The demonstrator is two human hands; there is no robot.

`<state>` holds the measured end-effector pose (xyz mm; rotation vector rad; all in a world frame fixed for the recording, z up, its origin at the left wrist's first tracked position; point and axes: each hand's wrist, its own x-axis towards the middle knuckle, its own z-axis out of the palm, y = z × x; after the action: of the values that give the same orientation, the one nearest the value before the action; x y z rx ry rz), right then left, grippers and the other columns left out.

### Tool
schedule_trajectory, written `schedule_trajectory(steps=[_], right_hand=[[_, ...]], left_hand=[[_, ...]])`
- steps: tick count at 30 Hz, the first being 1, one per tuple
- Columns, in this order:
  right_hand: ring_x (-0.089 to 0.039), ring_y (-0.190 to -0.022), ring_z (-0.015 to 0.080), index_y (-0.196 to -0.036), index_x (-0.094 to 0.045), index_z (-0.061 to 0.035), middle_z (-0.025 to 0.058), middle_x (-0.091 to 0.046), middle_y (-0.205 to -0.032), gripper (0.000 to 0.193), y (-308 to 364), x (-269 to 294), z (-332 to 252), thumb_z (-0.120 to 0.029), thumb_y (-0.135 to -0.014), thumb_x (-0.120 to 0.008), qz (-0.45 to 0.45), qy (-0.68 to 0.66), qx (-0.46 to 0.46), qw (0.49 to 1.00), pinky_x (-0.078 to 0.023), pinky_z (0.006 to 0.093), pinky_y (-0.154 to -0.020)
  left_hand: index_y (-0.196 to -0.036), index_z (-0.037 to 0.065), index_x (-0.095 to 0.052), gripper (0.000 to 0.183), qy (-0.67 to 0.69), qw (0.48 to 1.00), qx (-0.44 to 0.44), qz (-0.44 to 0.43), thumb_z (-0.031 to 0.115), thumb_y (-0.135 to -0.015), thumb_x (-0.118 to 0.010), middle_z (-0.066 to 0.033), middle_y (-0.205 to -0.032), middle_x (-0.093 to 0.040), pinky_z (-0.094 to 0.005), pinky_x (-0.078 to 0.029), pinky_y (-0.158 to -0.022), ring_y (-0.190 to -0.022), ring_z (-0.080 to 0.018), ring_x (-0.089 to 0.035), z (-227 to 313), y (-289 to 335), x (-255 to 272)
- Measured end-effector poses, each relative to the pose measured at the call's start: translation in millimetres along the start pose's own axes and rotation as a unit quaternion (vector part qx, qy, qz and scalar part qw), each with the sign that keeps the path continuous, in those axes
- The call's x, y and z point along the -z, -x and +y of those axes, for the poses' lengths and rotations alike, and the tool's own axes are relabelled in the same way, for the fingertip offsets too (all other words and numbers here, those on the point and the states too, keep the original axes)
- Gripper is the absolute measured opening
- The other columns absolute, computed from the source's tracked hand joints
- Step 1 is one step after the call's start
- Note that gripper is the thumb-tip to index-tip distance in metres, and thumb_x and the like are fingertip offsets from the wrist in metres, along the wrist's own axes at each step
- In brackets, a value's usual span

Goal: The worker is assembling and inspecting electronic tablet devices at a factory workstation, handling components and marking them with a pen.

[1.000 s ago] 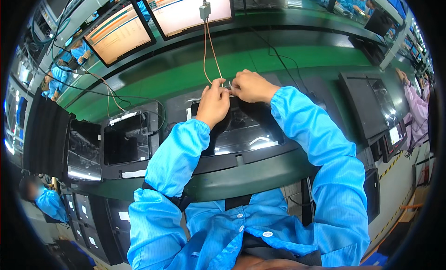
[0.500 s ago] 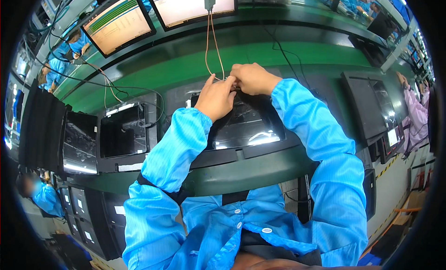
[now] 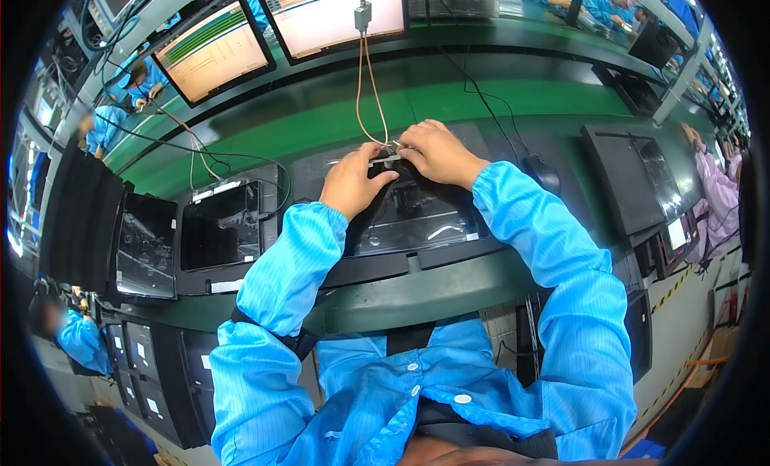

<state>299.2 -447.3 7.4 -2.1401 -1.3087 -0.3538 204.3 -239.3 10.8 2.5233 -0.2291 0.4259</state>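
A black glossy display panel point(image 3: 417, 229) lies on a dark pad in front of me. At its far edge is a small pale connector strip point(image 3: 385, 158), joined to two thin light cables point(image 3: 359, 105) that hang from a small grey box point(image 3: 363, 17). My left hand point(image 3: 346, 182) is at the strip's left end, fingertips against it and thumb stretched out apart over the panel. Thumb and forefinger of my right hand point(image 3: 439, 153) pinch at the strip's right end. My fingers partly cover the strip.
Left of me lie another dark panel point(image 3: 220, 225) with a cable and an upright glossy panel point(image 3: 147, 245). Two monitors point(image 3: 212, 49) stand at the back. A black mouse point(image 3: 542, 176) sits right of my hand. Dark trays point(image 3: 630, 177) are stacked at the right; co-workers sit beyond.
My left hand has drawn back to the left, its thumb now away from my right hand. The pale strip between my hands has come into sight. The view has shifted slightly.
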Motion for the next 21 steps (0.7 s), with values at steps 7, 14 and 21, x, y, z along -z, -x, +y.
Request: schedule_trajectory(steps=[7,14,21], right_hand=[[-0.066,-0.092,0.0356,-0.101,-0.067,-0.0009,0.0164,-0.069,-0.097,0.014,-17.3,-3.1,-26.2,-0.014,-0.097,-0.067,-0.024,-0.147,-0.042,0.988,-0.052,0.0426,-0.081],[-0.067,-0.089,0.0246,-0.106,-0.067,0.0000,0.0141,-0.070,-0.096,0.016,-23.3,-18.8,-24.8,-0.015,-0.101,-0.064,0.001,-0.249,-0.057,0.967,-0.054,0.0378,-0.082],[-0.066,-0.091,0.0141,-0.109,-0.067,0.0000,0.0065,-0.071,-0.100,0.017,-35.6,-20.0,-34.4,-0.015,-0.104,-0.063,-0.035,-0.386,-0.189,0.902,-0.053,0.0320,-0.084]], left_hand=[[-0.127,0.009,-0.064,0.049,-0.051,0.998,-0.033,-0.031,0.034,-0.089,-0.080,-0.0156,-0.118,-0.073,-0.0458,-0.055,-0.093,-0.111,-0.0363,-0.069,-6.2,-1.7,2.5],[-0.131,0.010,-0.062,0.059,-0.021,0.999,0.016,-0.039,0.035,-0.083,-0.084,-0.0143,-0.116,-0.073,-0.0460,-0.056,-0.092,-0.110,-0.0331,-0.070,-1.8,-5.9,5.9],[-0.149,0.005,-0.043,0.093,0.060,0.996,0.065,-0.019,0.028,-0.073,-0.093,-0.0186,-0.115,-0.072,-0.0466,-0.054,-0.095,-0.113,-0.0355,-0.069,-1.4,-9.4,3.6]])
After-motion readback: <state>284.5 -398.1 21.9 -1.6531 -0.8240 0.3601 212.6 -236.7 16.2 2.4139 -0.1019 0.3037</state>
